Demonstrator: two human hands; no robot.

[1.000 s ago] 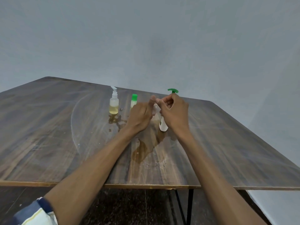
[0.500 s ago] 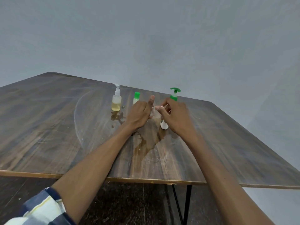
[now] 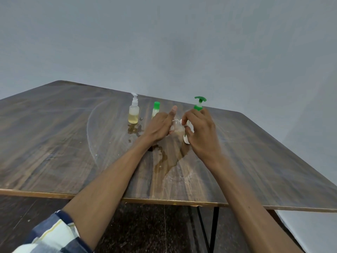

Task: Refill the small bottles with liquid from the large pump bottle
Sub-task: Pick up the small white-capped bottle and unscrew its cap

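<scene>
Clear small bottle sits gripped in the left hand; the right hand has shifted onto the large pump bottle, fingers apparently wrapping it, readying a pump.

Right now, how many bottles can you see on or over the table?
4. A clear pump bottle stands far left; a green-capped bottle beside it, partly behind the left hand; a small clear bottle held between both hands; the large green-pump bottle behind the right hand.
</scene>
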